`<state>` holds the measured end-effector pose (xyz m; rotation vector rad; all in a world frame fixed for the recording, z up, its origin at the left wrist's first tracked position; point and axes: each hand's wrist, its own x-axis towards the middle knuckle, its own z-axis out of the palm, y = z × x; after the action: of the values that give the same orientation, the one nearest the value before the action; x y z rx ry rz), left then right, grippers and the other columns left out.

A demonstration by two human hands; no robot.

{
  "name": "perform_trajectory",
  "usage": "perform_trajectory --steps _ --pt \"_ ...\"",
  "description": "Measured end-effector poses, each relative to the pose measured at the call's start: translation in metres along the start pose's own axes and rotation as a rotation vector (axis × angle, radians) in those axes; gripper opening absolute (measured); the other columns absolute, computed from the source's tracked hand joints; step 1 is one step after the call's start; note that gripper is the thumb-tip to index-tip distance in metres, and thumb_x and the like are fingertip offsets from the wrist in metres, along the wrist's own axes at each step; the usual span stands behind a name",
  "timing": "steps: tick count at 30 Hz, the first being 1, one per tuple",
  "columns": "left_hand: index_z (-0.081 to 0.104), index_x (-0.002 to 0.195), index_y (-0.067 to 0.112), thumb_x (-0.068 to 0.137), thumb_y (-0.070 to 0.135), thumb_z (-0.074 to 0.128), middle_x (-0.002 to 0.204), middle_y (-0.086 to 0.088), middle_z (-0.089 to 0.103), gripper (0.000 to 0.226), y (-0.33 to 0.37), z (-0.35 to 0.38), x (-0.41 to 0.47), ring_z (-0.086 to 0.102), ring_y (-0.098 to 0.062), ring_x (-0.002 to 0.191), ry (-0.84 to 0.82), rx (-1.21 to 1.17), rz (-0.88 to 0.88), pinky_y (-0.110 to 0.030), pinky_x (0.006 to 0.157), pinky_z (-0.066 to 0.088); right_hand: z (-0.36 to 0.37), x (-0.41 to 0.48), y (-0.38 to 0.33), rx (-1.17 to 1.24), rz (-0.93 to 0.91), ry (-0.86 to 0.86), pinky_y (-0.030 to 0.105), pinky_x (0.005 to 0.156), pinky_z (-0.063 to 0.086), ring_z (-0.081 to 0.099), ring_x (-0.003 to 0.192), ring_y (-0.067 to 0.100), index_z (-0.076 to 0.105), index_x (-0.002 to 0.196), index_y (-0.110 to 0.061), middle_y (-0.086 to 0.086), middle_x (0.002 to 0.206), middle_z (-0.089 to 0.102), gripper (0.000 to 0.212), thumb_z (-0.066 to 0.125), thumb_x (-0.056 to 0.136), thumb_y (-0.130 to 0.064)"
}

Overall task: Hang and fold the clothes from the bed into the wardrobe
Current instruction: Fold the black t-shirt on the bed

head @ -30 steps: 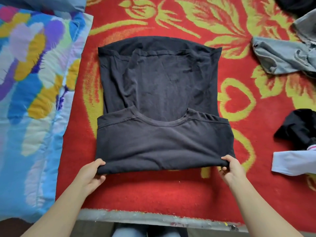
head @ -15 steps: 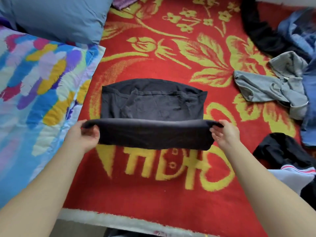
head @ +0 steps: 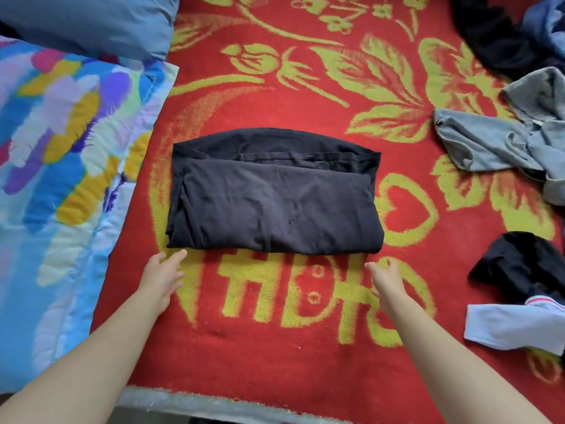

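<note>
A dark T-shirt (head: 275, 197) lies folded into a wide rectangle on the red and yellow bed cover (head: 275, 316). My left hand (head: 163, 275) hovers just below its near left corner, fingers straight, fingertips close to the cloth edge. Beside the near right corner is my right hand (head: 386, 278), fingers relaxed and apart from the shirt. Neither hand holds anything.
A colourful quilt (head: 61, 179) and a blue pillow (head: 91, 22) lie to the left. On the right lie a grey garment (head: 504, 142), dark and blue clothes (head: 501, 35) at the top corner, a black garment (head: 519, 264) and a white piece (head: 513, 327). The bed's near edge (head: 183, 403) runs along the bottom.
Both hands lifted the near half of the shirt, folded it away over the far half, then let go and drew back toward me.
</note>
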<state>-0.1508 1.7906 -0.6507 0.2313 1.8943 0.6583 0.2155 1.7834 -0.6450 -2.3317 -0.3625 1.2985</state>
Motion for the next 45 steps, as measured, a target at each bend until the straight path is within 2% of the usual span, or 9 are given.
perform_trajectory --steps 5,8,12,16,20,27,29,35,45 --pt "0.024 0.146 0.005 0.093 0.021 0.057 0.148 -0.026 0.028 0.064 0.016 0.02 0.01 0.04 -0.034 0.131 -0.095 -0.326 -0.148 -0.04 0.109 0.034 0.011 0.022 -0.016 0.17 0.049 0.049 0.041 0.1 0.04 0.043 0.126 0.03 0.018 0.146 -0.008 0.012 0.144 0.036 0.066 0.055 0.093 -0.022" --pt "0.023 0.147 0.005 0.089 0.019 0.064 0.152 -0.02 0.022 0.073 0.022 0.03 0.025 0.037 -0.034 0.134 -0.019 -0.456 -0.213 -0.04 0.109 0.036 0.017 0.039 -0.027 0.26 0.093 0.066 0.04 0.095 0.041 0.045 0.125 0.029 0.028 0.141 -0.006 0.009 0.14 0.042 0.062 0.06 0.091 -0.022" --pt "0.033 0.144 0.014 0.085 0.019 0.07 0.148 -0.008 0.036 0.07 0.022 0.033 0.053 0.037 -0.024 0.135 0.091 -0.562 -0.29 -0.038 0.106 0.037 0.025 0.05 -0.038 0.318 0.148 0.1 0.038 0.087 0.044 0.054 0.111 0.028 0.041 0.131 0.0 0.01 0.128 0.052 0.053 0.066 0.086 -0.013" --pt "0.053 0.124 0.018 0.087 0.01 0.062 0.115 0.0 0.063 0.04 0.027 0.025 0.07 0.062 -0.016 0.105 0.123 -0.666 -0.282 -0.028 0.071 0.051 0.024 0.05 -0.047 0.378 0.187 0.075 0.029 0.06 0.045 0.055 0.074 0.019 0.053 0.088 -0.003 0.007 0.09 0.057 0.013 0.064 0.083 -0.001" --pt "0.057 0.091 0.021 0.089 0.001 0.049 0.082 0.003 0.068 0.021 0.024 0.015 0.061 0.065 -0.009 0.073 0.105 -0.685 -0.115 -0.022 0.056 0.052 0.005 0.049 -0.054 0.44 0.19 0.073 0.016 0.035 0.037 0.046 0.057 0.016 0.048 0.076 -0.007 0.006 0.072 0.052 0.018 0.059 0.082 0.006" --pt "0.055 0.103 0.016 0.091 -0.005 0.045 0.094 -0.003 0.06 0.026 -0.029 -0.016 0.033 0.059 -0.015 0.084 0.091 -0.616 -0.112 -0.029 0.077 0.048 -0.026 0.027 -0.016 0.46 0.284 0.143 0.011 0.029 0.032 0.048 0.028 0.011 0.048 0.069 -0.007 0.007 0.044 0.054 0.021 0.056 0.082 0.007" --pt "0.056 0.092 0.015 0.092 -0.006 0.044 0.092 -0.004 0.059 0.024 -0.035 -0.019 0.024 0.058 -0.015 0.082 0.078 -0.611 -0.155 -0.03 0.079 0.048 -0.03 0.024 0.001 0.462 0.33 0.145 0.011 0.029 0.032 0.044 0.023 0.008 0.048 0.07 -0.007 0.008 0.043 0.052 0.02 0.057 0.083 0.005" --pt "0.052 0.08 0.013 0.089 -0.004 0.05 0.082 -0.003 0.056 0.019 -0.039 -0.044 0.003 0.054 -0.012 0.073 0.161 -0.646 -0.282 -0.022 0.051 0.05 -0.035 0.003 0.035 0.409 0.409 0.074 0.011 0.028 0.031 0.043 0.022 0.01 0.047 0.073 -0.004 0.004 0.033 0.05 0.017 0.051 0.084 0.008" --pt "0.046 0.072 0.016 0.088 0.001 0.048 0.072 0.0 0.047 0.022 -0.002 -0.052 -0.017 0.044 -0.007 0.062 0.161 -0.671 -0.337 -0.014 0.043 0.04 -0.043 0.001 -0.024 0.394 0.367 0.073 0.007 0.026 0.02 0.029 0.018 0.006 0.039 0.065 -0.01 0.001 0.027 0.034 0.026 0.043 0.081 0.01"
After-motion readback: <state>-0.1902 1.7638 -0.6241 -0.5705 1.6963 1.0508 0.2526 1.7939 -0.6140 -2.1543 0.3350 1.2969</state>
